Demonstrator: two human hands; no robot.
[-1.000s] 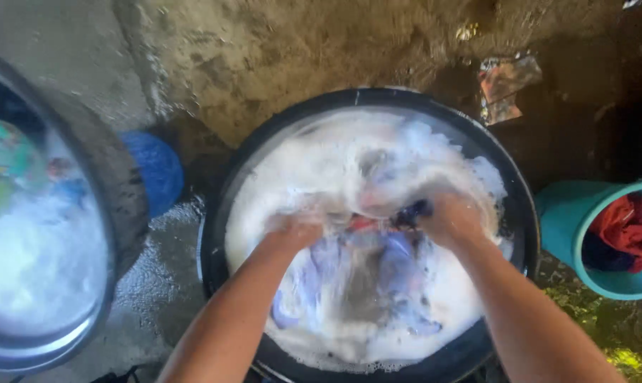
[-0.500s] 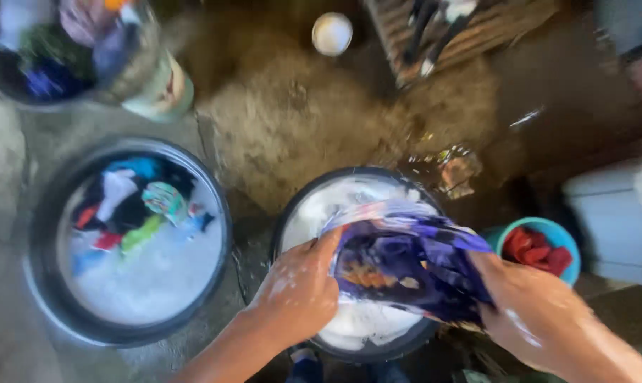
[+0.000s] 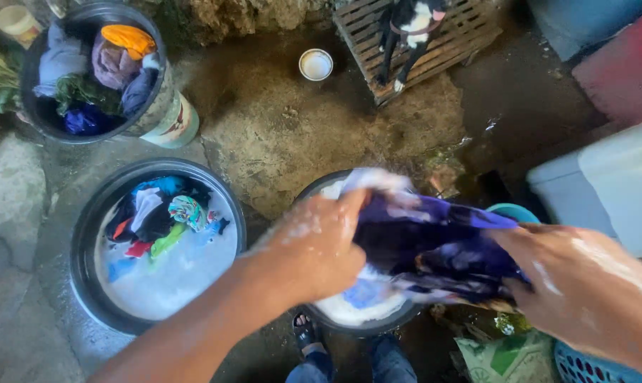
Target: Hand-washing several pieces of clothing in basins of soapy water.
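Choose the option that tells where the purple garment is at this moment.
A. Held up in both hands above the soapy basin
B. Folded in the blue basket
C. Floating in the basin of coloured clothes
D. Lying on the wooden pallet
A: the left hand and right hand grip the purple garment above the soapy basin.

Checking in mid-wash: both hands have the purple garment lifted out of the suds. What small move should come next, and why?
Probably twist it over the soapy basin. The left hand and right hand grip opposite ends of the purple garment, which hangs wet and foamy above the basin, so the water would fall back in.
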